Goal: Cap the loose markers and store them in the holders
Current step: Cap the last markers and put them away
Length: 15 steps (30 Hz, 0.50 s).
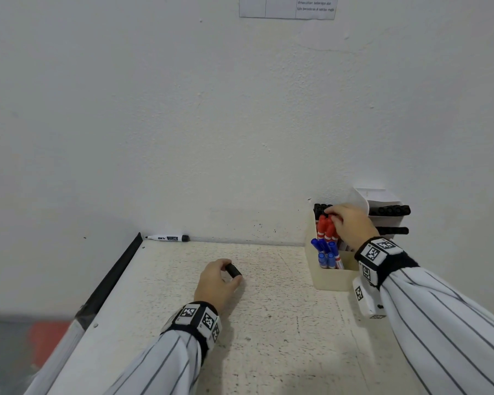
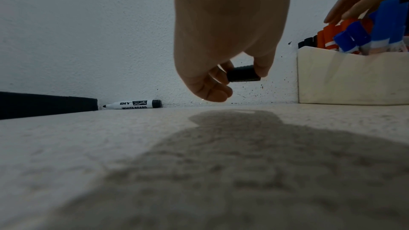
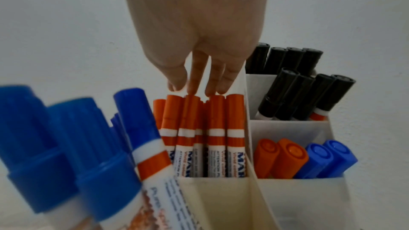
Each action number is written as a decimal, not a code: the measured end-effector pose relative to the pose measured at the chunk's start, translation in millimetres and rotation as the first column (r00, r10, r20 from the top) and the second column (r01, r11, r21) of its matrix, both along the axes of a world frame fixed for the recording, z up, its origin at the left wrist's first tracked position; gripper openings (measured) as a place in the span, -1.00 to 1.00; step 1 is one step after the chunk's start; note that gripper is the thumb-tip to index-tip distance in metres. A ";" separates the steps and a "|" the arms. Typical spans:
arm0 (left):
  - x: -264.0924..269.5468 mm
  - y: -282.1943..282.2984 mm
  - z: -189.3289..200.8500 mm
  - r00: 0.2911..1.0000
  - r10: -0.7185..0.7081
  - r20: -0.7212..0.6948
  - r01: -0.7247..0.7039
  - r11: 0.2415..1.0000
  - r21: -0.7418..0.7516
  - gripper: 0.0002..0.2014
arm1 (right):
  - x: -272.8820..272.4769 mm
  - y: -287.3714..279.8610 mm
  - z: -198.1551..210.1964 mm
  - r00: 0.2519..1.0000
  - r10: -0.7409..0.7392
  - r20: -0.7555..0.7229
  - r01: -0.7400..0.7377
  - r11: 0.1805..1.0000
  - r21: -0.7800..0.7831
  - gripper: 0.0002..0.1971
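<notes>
Far left, against the wall, I see the uncapped black marker (image 1: 167, 238) lying flat, its bare tip pointing left toward the black edge strip (image 1: 111, 276). My left hand (image 1: 216, 283) is well apart from it, nearer the middle of the table (image 1: 268, 337), with thumb and fingers curled round the black cap (image 1: 233, 271) just above the surface. To do this step well, I'd carry the cap left and far to the marker, turn its open end toward the tip, steady the barrel (it could roll along the wall), and push straight on until it seats; a skewed push risks inking the fingers.

To the right, my right hand (image 1: 351, 223) is over the cream holder (image 1: 330, 277), fingers (image 3: 194, 76) nearly straight, tips resting on the red marker caps (image 3: 199, 111); it grips nothing I can see. Blue markers (image 1: 325, 253) stand in the near compartment, black ones (image 3: 294, 83) in the second holder (image 3: 309, 191) on the right.

The table is a speckled off-white top set against a plain white wall, with a printed paper notice (image 1: 287, 7) high up.
</notes>
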<state>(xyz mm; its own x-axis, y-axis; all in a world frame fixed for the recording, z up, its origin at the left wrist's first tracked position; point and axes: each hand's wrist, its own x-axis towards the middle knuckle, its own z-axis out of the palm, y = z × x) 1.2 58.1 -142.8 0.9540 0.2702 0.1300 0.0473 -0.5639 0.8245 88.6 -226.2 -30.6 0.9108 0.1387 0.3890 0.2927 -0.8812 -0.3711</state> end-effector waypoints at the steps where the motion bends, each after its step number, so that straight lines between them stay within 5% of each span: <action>1: -0.1 0.9 1.2 1.000 0.004 -0.001 -0.004 1.000 -0.005 -0.57 | -1.0 0.6 1.2 1.000 0.032 0.000 -0.032 0.999 -0.014 -0.75; 6: -8.0 7.5 6.7 0.996 -0.026 -0.089 0.028 1.000 0.012 -0.62 | -2.5 5.9 7.6 0.985 -0.008 -0.174 -0.019 0.988 -0.151 -0.74; 9: -16.3 21.7 10.2 0.993 0.012 -0.118 -0.016 0.999 -0.039 -0.68 | 2.2 26.5 16.0 1.000 -0.031 0.002 0.031 0.992 -0.125 -0.79; 15: -28.1 76.5 17.2 0.988 0.088 -0.128 -0.085 0.996 0.028 -0.82 | 7.9 134.6 14.7 0.967 0.239 -0.086 -0.235 0.970 0.063 -0.81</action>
<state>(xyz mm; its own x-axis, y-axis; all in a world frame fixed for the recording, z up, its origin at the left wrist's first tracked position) -26.9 134.6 -125.6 0.9364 0.3505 0.0142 0.2019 -0.5716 0.7953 96.6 -91.6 -15.9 0.8864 0.3369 0.3176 0.4535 -0.7697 -0.4493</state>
